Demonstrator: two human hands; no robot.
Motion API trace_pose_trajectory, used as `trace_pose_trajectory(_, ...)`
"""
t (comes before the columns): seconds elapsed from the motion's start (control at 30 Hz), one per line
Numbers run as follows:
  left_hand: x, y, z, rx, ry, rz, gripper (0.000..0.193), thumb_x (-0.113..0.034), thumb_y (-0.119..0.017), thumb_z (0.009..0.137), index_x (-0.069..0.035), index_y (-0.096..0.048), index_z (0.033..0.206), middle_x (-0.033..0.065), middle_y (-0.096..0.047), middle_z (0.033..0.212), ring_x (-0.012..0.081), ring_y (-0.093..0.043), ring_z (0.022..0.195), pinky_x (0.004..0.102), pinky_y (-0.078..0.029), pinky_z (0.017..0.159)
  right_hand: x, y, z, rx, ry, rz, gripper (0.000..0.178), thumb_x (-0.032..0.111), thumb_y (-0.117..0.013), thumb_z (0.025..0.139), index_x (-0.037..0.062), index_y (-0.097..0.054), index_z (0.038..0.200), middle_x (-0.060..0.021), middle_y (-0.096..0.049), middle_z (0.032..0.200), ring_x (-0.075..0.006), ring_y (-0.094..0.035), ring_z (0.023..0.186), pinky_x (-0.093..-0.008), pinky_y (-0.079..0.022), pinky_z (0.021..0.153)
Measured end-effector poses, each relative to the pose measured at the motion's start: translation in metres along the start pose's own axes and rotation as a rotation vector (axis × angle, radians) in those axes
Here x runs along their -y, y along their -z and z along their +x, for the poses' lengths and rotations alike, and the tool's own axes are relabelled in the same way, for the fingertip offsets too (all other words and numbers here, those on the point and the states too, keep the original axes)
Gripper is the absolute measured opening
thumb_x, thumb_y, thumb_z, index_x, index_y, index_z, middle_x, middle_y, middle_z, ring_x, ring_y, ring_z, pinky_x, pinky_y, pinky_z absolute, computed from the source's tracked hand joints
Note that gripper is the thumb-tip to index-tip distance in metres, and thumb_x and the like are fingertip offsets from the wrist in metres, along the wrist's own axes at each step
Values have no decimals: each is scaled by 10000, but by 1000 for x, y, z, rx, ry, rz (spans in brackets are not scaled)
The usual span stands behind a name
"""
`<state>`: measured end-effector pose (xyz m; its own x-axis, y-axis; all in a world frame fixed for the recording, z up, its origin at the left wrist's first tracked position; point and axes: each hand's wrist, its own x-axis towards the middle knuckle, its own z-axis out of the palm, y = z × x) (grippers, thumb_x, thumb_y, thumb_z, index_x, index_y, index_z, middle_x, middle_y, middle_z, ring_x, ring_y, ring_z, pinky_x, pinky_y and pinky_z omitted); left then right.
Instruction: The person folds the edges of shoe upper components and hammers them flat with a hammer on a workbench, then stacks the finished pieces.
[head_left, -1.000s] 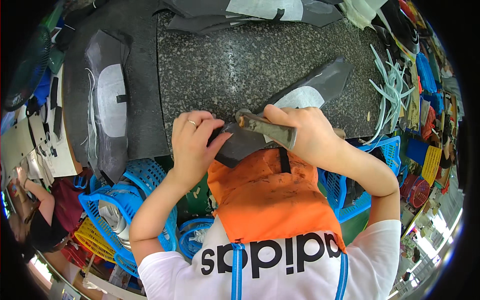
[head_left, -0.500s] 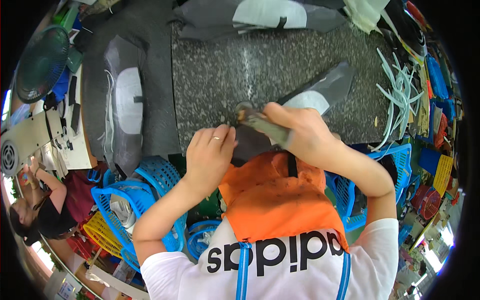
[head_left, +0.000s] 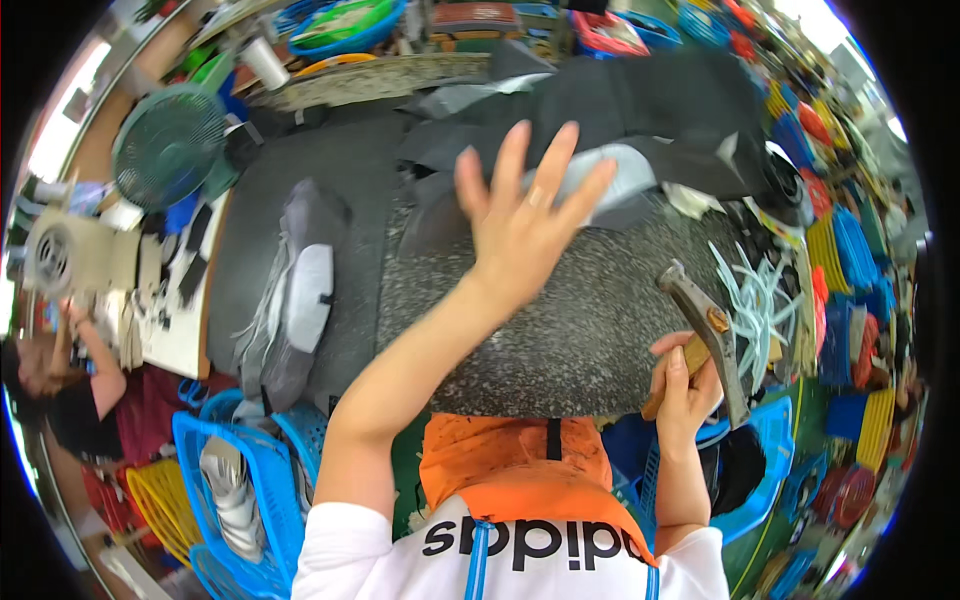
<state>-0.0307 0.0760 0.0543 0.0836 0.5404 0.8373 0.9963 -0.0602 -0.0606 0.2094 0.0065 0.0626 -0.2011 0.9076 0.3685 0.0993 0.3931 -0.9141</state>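
Observation:
My left hand (head_left: 522,235) reaches forward over the speckled dark stone slab (head_left: 550,350), its fingers spread and nothing visible in them. Behind the fingertips lies a dark sheet piece with a rounded light-grey patch (head_left: 622,180); whether the fingers touch it I cannot tell. At the slab's right edge, my right hand (head_left: 682,390) is wrapped round the wooden handle of a hammer (head_left: 712,330). The hammer's long metal head is raised clear of the slab. Further left, dark pieces with a light-grey patch (head_left: 308,300) lie stacked on a black mat (head_left: 355,200).
Pale blue-green strips (head_left: 755,305) lie heaped beyond the hammer. More black sheet material (head_left: 680,95) covers the slab's far side. Blue baskets (head_left: 240,490) stand at the left front, and another blue basket (head_left: 770,480) at the right. A co-worker (head_left: 85,400) sits at far left beside a green fan (head_left: 170,145).
The view has tilted up. My left hand has moved from the slab's near edge forward, its fingers spreading. My right hand has drawn the hammer rightward. Dark pieces near my hands no longer show there.

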Motion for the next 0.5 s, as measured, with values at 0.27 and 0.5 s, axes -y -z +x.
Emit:
trace_pose_trajectory(0.27,83,33,-25,62,296,-31,779,-321,-795,729,-53,-467,1383,193,-433,1434,423,-376,1319,543,-289,1073,-40,6,-4,78,-365,-77,187,129,-559,977,14,-563,1124,-1,-558,815,-26,-440,582,-193,-356,516)
trace_pose_trajectory(0.5,177,107,-126,385,726,171,329,-296,-806,731,-59,-712,940,106,-624,1001,310,-571,990,449,-463,803,-37,-18,8,154,-620,-26,258,137,-586,967,-3,-558,1181,-4,-553,821,-73,-508,711,-227,-423,641)
